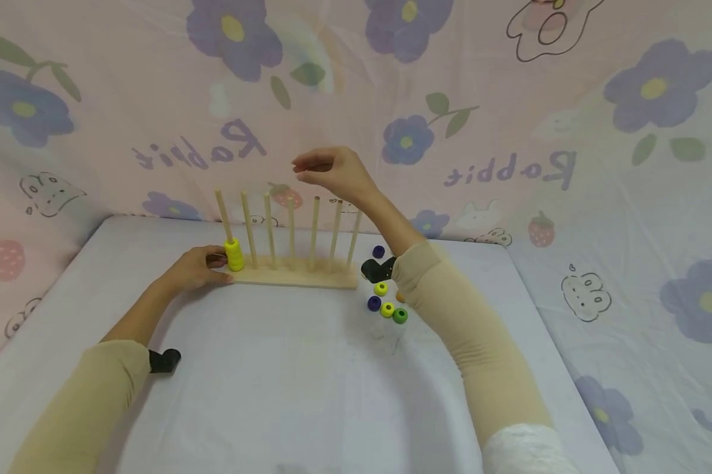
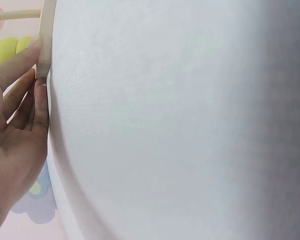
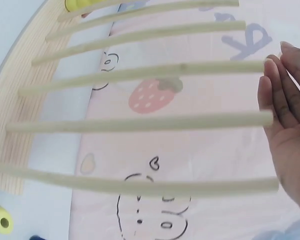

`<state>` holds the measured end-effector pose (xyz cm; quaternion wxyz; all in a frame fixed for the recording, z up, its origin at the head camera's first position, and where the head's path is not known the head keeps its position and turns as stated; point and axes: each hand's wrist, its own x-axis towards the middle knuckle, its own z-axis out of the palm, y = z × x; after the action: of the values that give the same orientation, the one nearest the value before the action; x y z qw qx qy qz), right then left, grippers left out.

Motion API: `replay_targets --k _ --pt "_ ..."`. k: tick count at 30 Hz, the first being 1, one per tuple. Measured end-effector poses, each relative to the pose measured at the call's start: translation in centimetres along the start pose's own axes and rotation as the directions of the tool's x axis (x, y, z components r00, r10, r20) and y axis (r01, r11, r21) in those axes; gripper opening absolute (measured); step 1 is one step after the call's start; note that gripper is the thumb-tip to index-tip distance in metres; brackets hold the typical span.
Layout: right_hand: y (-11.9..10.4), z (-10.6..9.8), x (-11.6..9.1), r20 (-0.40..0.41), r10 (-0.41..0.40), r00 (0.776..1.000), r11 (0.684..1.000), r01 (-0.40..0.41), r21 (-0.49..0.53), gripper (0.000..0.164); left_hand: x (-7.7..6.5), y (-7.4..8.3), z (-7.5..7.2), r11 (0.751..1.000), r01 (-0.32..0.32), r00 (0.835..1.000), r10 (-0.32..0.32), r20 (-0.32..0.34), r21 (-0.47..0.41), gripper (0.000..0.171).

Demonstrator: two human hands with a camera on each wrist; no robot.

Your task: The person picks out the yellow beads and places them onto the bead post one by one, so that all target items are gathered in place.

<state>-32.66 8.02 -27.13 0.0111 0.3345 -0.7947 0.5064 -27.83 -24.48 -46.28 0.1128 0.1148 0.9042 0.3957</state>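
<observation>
A wooden rack with several upright pegs has its long base (image 1: 297,280) on the white table. Yellow beads (image 1: 234,255) are stacked low on its leftmost peg. My left hand (image 1: 193,268) grips the left end of the base; in the left wrist view the thumb and fingers of that hand (image 2: 15,135) pinch the base's end (image 2: 44,55). Above the tops of the pegs (image 3: 140,122) is my right hand (image 1: 337,172), fingers gently bent and thumb beneath them. Nothing shows between them in the head view, nor in the right wrist view of that hand (image 3: 292,110).
Loose beads lie right of the rack: yellow ones (image 1: 388,309), a green one (image 1: 400,316), dark blue ones (image 1: 374,303) and an orange one (image 1: 400,297) partly behind the right sleeve (image 1: 462,322). A patterned cloth (image 1: 344,85) hangs behind the white table (image 1: 261,382).
</observation>
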Motion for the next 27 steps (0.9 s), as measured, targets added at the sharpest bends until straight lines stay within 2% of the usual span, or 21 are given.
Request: replay_targets --k 6,10,19,27 --pt "1.3 -2.1 -1.6 -0.042 0.065 0.997 0.998 -0.064 0.025 0.030 0.2 0.0 0.1 1.000 -0.016 1.000 0.016 0.001 -0.017 0.078" --pt "2.5 -3.2 -2.6 -0.074 0.068 0.995 0.998 -0.067 0.014 0.030 0.2 -0.2 0.0 1.000 -0.021 1.000 0.021 0.005 -0.016 0.078" --pt "4.3 -4.8 -4.7 -0.106 0.078 0.991 0.997 -0.078 0.002 0.031 0.0 -0.2 -0.1 1.000 -0.010 1.000 0.010 0.006 -0.022 0.081" --pt "5.5 -5.5 -6.5 -0.131 0.129 0.983 0.991 -0.131 0.000 0.029 0.0 -0.2 0.0 1.000 -0.006 1.000 0.006 0.011 -0.015 0.083"
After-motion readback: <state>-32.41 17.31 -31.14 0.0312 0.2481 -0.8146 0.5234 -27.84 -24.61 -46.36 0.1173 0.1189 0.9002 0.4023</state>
